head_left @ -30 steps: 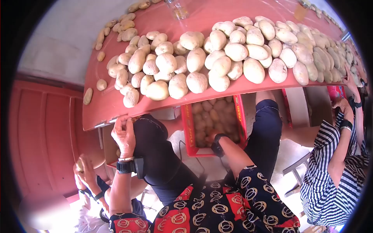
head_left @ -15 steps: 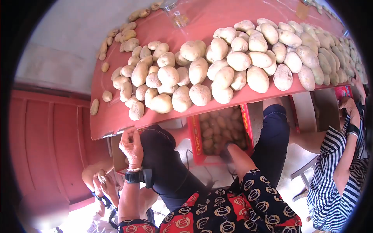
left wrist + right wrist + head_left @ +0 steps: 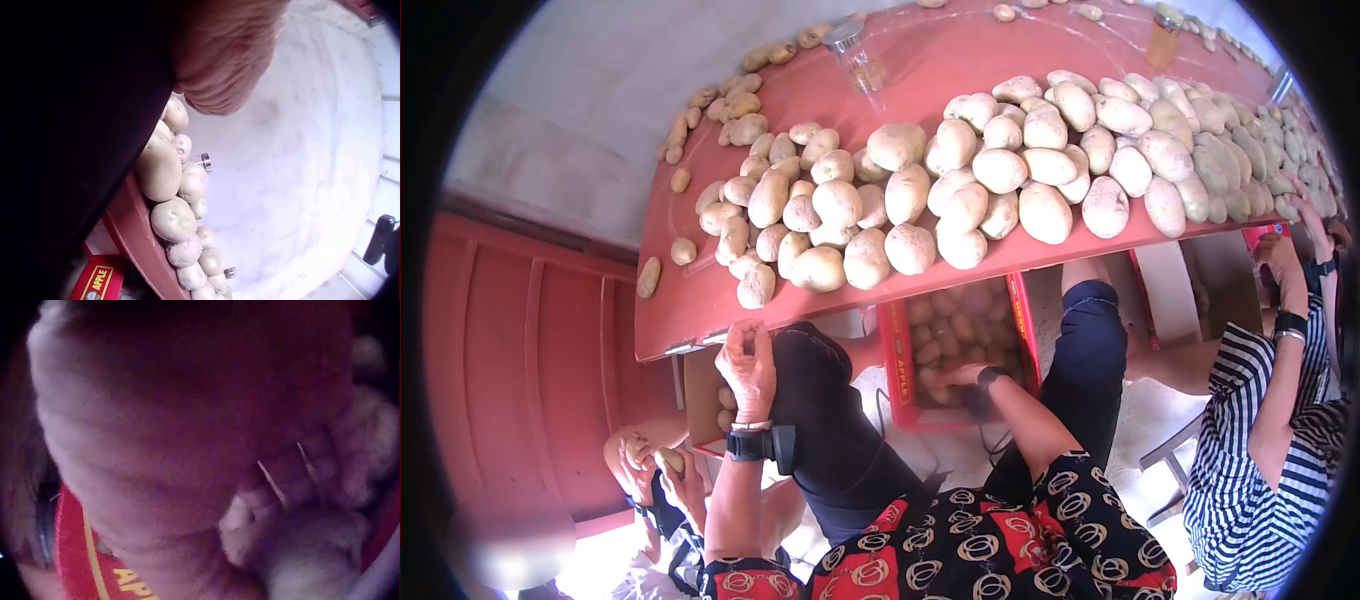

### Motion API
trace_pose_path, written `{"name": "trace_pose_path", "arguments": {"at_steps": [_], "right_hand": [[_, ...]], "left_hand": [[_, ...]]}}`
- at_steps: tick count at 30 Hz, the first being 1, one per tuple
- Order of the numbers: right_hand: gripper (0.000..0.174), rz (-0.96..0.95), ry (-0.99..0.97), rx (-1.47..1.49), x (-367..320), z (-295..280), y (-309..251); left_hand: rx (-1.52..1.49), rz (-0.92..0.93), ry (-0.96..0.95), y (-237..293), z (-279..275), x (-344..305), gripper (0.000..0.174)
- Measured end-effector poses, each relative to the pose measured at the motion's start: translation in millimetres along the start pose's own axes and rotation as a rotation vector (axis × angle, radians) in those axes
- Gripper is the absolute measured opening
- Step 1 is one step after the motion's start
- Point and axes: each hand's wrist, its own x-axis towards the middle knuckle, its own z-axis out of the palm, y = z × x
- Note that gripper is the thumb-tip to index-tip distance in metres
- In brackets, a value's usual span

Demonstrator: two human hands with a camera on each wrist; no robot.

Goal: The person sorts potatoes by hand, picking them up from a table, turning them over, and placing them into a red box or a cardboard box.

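Note:
My left hand [image 3: 747, 372] is raised at the table's front edge beside my knee, its fingers loosely curled with nothing visible in them. In the left wrist view only a wrinkled part of that hand [image 3: 231, 59] shows, beside a dark sleeve or cloth. My right hand [image 3: 962, 377] is down inside the red apple box [image 3: 894, 365], among the potatoes [image 3: 960, 325]. Up close in the right wrist view, its fingers curl round a pale potato [image 3: 315, 559], partly in shadow. A heap of potatoes [image 3: 908, 193] covers the table [image 3: 820, 310] above both hands.
Two lidded jars, one clear [image 3: 862, 65] and one amber [image 3: 1165, 38], stand toward the back. Another person's hands [image 3: 655, 465] hold a potato at left. Someone in a striped shirt [image 3: 1250, 460] sits at right by an open carton [image 3: 1175, 275]. A stool [image 3: 1175, 465] stands between.
My right hand shifts about within the box, blurred half a second ago and clearer now. My left hand stays by the table edge. The head view swings slightly.

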Motion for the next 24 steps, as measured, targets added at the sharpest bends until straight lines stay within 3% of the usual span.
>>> {"name": "trace_pose_path", "arguments": {"at_steps": [1,3,5,7,9,12,14,15,17,19,24], "right_hand": [[0.049,0.004,0.009,-0.009,-24.1,-14.7,-26.3],[0.046,-0.023,-0.083,0.737,-81.2,-43.9,-94.3],[0.041,-0.105,-0.216,0.988,-84.9,-51.4,-106.7],[0.035,-0.342,-0.313,1.178,-96.4,-57.6,-118.3],[0.041,-0.533,-0.31,1.254,-122.2,-69.6,-140.3],[0.051,-0.621,-0.136,1.318,-154.6,-82.7,-164.5],[0.052,-0.748,-0.063,1.316,-171.7,-89.9,-173.1],[0.052,-0.787,-0.015,1.321,-178.8,-92.1,-176.9],[0.051,-0.778,0.016,1.348,-185.9,-94.4,-181.0],[0.053,-0.825,0.1,1.378,-191.7,-94.6,-185.3],[0.039,-0.85,0.209,1.421,-187.8,-83.8,-183.4]], "left_hand": [[0.027,0.011,-0.015,0.3,0.8,-0.1,0.005],[0.045,0.024,-0.023,1.7,5.0,-2.0,0.005],[0.048,0.036,-0.048,5.6,9.4,-2.7,0.006],[0.071,0.069,-0.069,11.4,12.0,-2.2,0.008],[0.106,0.04,-0.227,19.8,17.3,-3.7,0.01],[-0.074,0.073,-0.417,47.0,30.2,-17.9,0.013],[-0.262,-0.036,-0.564,80.8,37.9,-31.2,0.03],[-0.261,0.028,-0.619,86.4,44.1,-37.5,0.039],[-0.437,0.002,-0.659,115.2,46.9,-48.9,0.045],[-0.215,0.215,-0.56,114.2,57.2,-52.6,0.054],[-0.074,0.265,-0.487,126.7,65.4,-59.5,0.058]]}}
